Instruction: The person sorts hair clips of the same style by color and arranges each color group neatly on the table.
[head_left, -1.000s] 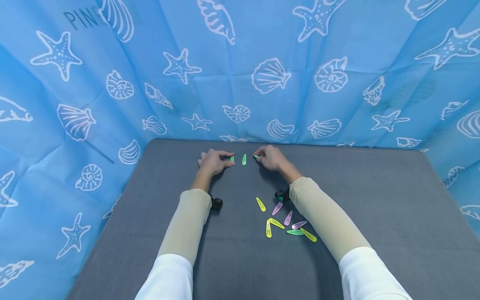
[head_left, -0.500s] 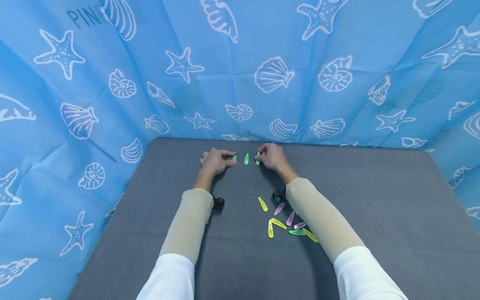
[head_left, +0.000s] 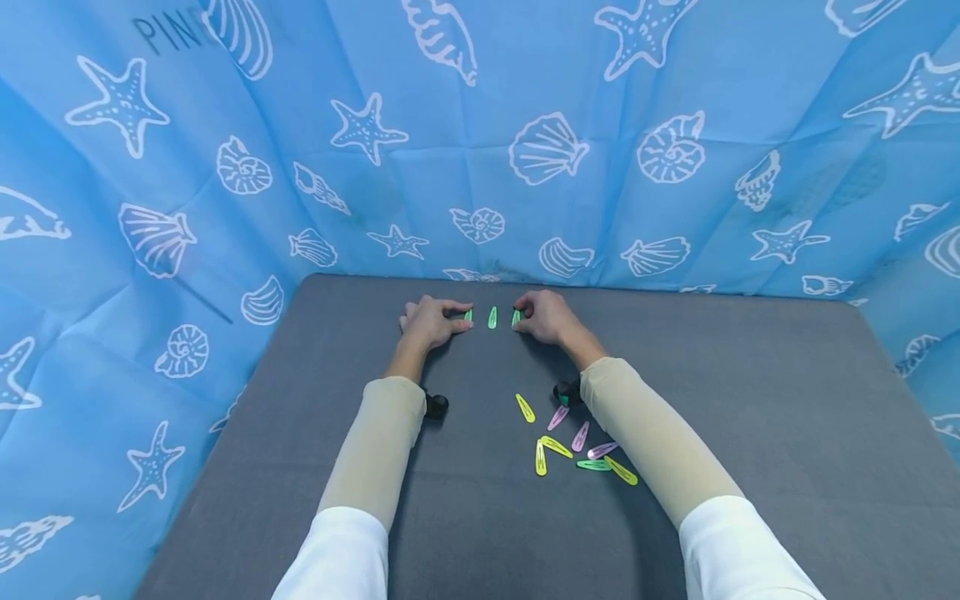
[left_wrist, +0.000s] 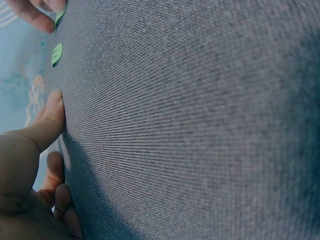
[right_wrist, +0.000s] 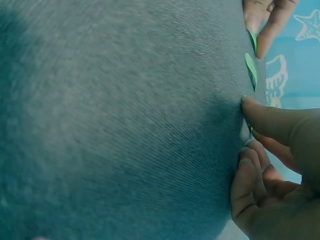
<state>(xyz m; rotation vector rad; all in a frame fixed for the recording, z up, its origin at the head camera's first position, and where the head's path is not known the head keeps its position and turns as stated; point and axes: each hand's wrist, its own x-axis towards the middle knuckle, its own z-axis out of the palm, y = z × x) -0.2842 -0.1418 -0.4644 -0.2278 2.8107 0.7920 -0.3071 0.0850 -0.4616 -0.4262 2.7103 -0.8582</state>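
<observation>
Three green hair clips stand in a row near the table's back edge. My left hand (head_left: pixel 430 323) pinches the left clip (head_left: pixel 468 316) between thumb and forefinger. The middle clip (head_left: pixel 492 317) lies untouched between the hands; the left wrist view shows it too, as a green clip (left_wrist: pixel 57 54). At the row's right end, my right hand (head_left: pixel 547 317) has thumb and forefinger around the third clip (head_left: pixel 516 318). In the right wrist view the right hand (right_wrist: pixel 280 165) mostly hides that clip, with its other fingers curled on the cloth.
Nearer on the grey table (head_left: pixel 480 533) lie several loose clips: yellow clips (head_left: pixel 526 408), pink clips (head_left: pixel 581 436) and one green clip (head_left: pixel 594 465), some partly overlapping, left of my right forearm. A blue curtain (head_left: pixel 450 183) with shell prints hangs behind the table.
The clip at my right hand has turned from lying slanted to pointing front to back, in line with the others. The right hand has shifted slightly. The left hand has stayed at its clip.
</observation>
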